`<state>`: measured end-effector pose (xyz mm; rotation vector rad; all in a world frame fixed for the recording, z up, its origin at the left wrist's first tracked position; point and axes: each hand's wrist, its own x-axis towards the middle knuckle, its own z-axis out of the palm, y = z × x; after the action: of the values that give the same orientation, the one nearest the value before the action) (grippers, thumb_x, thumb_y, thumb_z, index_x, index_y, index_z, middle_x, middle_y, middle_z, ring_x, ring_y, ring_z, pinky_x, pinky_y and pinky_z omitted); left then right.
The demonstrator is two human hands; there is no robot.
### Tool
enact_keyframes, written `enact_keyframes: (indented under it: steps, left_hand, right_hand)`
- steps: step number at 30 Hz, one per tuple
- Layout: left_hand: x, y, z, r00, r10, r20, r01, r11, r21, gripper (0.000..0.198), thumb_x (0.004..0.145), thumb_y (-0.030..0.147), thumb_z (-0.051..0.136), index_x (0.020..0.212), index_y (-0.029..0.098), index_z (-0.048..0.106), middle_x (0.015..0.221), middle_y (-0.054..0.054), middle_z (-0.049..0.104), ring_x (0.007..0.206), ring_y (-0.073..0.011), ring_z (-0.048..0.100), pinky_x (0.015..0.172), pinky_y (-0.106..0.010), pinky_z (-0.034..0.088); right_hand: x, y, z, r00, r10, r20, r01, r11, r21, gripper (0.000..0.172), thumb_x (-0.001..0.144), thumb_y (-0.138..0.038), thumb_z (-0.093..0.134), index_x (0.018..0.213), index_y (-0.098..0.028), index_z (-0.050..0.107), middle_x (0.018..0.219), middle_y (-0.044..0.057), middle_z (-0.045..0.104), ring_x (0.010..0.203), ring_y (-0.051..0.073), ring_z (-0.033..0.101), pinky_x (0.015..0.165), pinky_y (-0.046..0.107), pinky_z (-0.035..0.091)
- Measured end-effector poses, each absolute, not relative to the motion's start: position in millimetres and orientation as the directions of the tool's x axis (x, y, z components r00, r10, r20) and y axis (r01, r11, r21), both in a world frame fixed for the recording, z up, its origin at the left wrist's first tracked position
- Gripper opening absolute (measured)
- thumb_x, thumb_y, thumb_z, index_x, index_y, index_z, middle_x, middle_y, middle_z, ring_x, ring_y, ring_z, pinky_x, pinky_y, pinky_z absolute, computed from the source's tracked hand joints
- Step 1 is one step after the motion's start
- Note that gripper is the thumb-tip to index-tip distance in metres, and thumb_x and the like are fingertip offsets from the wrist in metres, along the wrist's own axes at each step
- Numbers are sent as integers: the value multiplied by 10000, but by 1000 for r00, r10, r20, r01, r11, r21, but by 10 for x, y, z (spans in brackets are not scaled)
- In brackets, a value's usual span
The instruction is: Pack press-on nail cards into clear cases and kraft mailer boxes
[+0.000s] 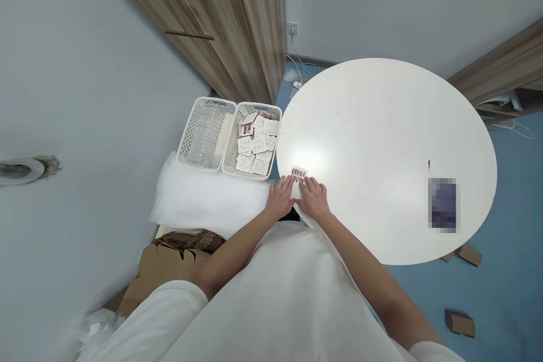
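A small white card of reddish-brown press-on nails (298, 172), the nails set in two rows, lies at the near left edge of the round table. My left hand (280, 197) has its fingers on the card's left side. From the right, my right hand (313, 198) holds the same card, its fingertips over the lower row. Both thumbs come close together at the card's near edge. The lower part of the card is partly hidden by my fingers.
Left of the white table (382, 124) stands a white basket (229, 153) with many printed cards. Beside it, another basket (185, 134) holds clear plastic cases. White foam sheeting (203, 198) and cardboard boxes (169, 266) lie nearer. A blurred dark item (443, 203) rests at right.
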<state>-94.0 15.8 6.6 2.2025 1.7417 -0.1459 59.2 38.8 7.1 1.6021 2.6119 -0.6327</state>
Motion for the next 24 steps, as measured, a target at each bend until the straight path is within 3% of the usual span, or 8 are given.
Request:
enact_keyframes:
  steps: [9, 24]
  left_hand:
    - [-962, 394, 83, 168, 934, -315, 981, -126, 151, 661, 816, 351, 408, 1384, 103, 178, 1454, -125, 204, 1345, -269, 88, 992, -433, 253]
    - [-1004, 426, 81, 175, 931, -320, 975, -117, 191, 654, 825, 386, 380, 1379, 98, 186, 1450, -132, 214, 1335, -287, 127, 976, -434, 267]
  right_hand:
    - [447, 656, 118, -490, 831, -266, 855, 397, -334, 527, 789, -372, 478, 1267, -169, 389, 1408, 129, 318, 1288, 296, 239, 980, 479, 189]
    - [429, 743, 116, -492, 823, -283, 856, 398, -330, 546, 790, -355, 466, 1287, -155, 362, 1420, 141, 291, 1299, 304, 216, 978, 478, 191]
